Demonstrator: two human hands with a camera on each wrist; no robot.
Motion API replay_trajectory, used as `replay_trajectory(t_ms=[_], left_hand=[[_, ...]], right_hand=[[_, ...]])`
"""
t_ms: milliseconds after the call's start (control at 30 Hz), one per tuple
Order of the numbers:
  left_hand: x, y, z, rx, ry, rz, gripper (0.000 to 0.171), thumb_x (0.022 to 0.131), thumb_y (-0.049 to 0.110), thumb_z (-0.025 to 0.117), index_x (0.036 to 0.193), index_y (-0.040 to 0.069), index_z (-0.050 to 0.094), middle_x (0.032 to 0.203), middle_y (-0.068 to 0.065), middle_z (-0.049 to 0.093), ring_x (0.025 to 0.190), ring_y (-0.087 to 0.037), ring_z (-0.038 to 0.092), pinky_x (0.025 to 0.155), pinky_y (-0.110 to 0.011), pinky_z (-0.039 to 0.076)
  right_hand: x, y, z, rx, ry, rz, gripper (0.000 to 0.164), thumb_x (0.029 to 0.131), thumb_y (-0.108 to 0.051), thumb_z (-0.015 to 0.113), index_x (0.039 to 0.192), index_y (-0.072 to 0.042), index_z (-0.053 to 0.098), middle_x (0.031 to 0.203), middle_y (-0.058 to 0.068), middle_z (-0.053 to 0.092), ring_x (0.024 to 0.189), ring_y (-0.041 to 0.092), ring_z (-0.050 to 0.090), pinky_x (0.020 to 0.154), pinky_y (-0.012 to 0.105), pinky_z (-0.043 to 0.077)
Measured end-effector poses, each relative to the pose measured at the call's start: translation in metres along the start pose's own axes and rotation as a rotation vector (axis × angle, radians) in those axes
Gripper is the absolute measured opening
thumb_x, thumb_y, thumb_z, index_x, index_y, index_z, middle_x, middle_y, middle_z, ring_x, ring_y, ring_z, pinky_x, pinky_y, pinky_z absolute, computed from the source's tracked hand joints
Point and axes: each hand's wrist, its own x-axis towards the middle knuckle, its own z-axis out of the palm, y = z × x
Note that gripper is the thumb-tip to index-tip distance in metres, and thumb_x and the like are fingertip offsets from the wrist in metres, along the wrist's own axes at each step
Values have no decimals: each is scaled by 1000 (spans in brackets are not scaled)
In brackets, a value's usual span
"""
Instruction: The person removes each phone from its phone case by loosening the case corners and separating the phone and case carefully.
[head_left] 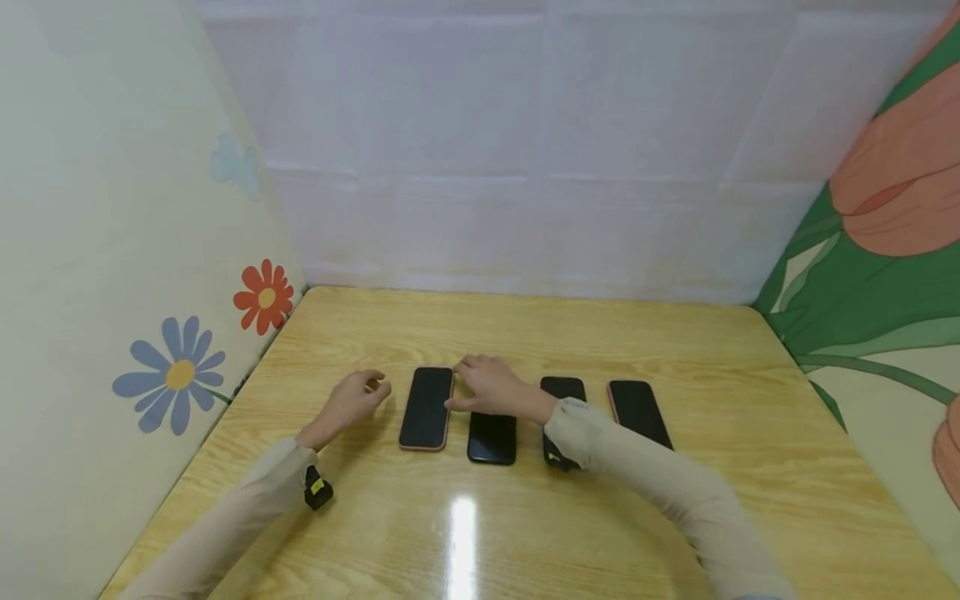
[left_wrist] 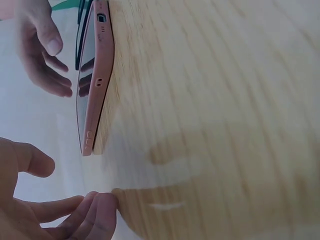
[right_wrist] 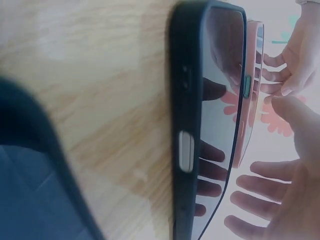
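Observation:
A phone in a pink case (head_left: pixel 426 408) lies screen up on the table, its side and buttons showing in the left wrist view. To its left is my left hand (head_left: pixel 352 402), fingers loosely bent and holding nothing. My right hand (head_left: pixel 489 385) hovers over a black-cased phone (head_left: pixel 492 437) and covers its upper part. The fingers are spread, the tips overlapping the pink-cased phone's right edge in the head view. In the right wrist view these fingers (right_wrist: pixel 257 192) stand off the black-cased phone's screen, which mirrors them.
Farther right lie another dark phone (head_left: pixel 562 388), partly under the right wrist, and a second pink-edged phone (head_left: pixel 637 408), partly behind the sleeve. The wooden table (head_left: pixel 360 533) meets a white sheet (head_left: pixel 480 233) at the back. Flower-patterned hangings (head_left: pixel 90 250) stand at both sides.

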Motion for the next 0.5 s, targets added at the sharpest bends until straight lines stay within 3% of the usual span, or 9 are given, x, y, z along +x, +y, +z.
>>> replay_trajectory(t_ms=[167,300,500], left_hand=[[-2,1,0,-31,-64,-21,37,98,18,57,122,-10,61,103,-20,67,78,-26,65,66,-37,55],[-4,4,2,-119,-129,-86,37,98,18,58,122,-10,59,101,-17,65,65,-17,63,58,-31,56],[-7,12,3,-241,-200,-172,37,98,16,62,122,-11,58,97,-14,63,71,-17,63,59,-32,59]], right_hand=[[7,-6,3,-25,-46,20,75,95,-60,54,146,-4,45,146,15,47,133,32,43,109,51,37],[11,-12,6,-30,-68,31,79,95,-61,53,147,-3,43,146,15,46,134,31,42,110,52,36],[16,-17,10,-31,-97,81,85,93,-64,53,150,-2,37,148,17,41,137,32,38,110,51,34]])
